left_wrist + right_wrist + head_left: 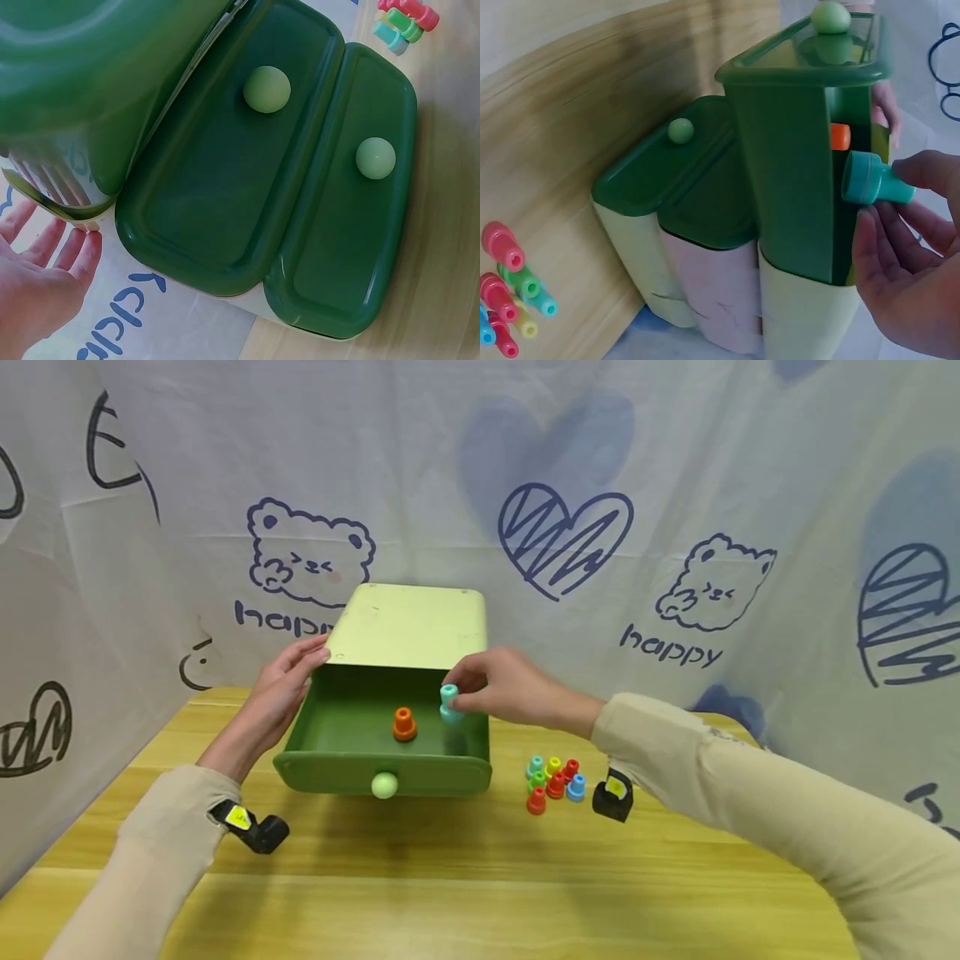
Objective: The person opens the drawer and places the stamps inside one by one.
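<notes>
My right hand point(513, 689) pinches a teal stepped peg point(864, 178) between thumb and fingers, over the right side of the pulled-out top drawer point(322, 772). Inside that green drawer, an orange peg point(404, 725) stands upright near the middle. The drawer belongs to a small cabinet with a pale yellow-green top point(412, 627). My left hand point(281, 689) rests against the cabinet's upper left side, its fingers nearly straight in the left wrist view. Two lower green drawers point(217, 172) with round light-green knobs are pushed in.
Right of the cabinet, several loose pegs in red, green, yellow, blue and teal point(536, 765) stand grouped on the wooden table point(465, 902). A white cloth with drawn hearts and bears point(427, 485) hangs behind the table.
</notes>
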Demonstrator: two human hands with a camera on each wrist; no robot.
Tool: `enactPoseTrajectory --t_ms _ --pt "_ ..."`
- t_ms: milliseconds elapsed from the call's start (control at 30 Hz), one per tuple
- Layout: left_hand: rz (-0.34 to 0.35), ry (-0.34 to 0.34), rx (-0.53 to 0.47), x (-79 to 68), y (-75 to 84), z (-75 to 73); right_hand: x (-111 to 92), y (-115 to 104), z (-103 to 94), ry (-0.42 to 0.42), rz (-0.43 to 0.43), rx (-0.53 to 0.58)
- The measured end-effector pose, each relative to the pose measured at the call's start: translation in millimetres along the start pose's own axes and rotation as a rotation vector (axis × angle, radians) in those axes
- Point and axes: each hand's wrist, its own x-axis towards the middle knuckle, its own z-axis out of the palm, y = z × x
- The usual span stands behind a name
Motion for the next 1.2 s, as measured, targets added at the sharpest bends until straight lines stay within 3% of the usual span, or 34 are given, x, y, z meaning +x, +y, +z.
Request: enactPoseTrajectory --t_ms 400,700,1200 --pt "0.003 -0.012 -0.012 0.2 -0.8 -0.4 19.0 -1.0 12.6 -0.112 0.003 -0.011" --pt "0.001 -0.014 -0.011 -0.7 -0.2 -0.3 25.5 0.0 25.7 -0.113 0.018 -0.086" --pt "0.005 -0.008 -0.014 -1.1 -1.5 -0.8 30.6 0.7 29.4 -0.101 0.01 -0.082"
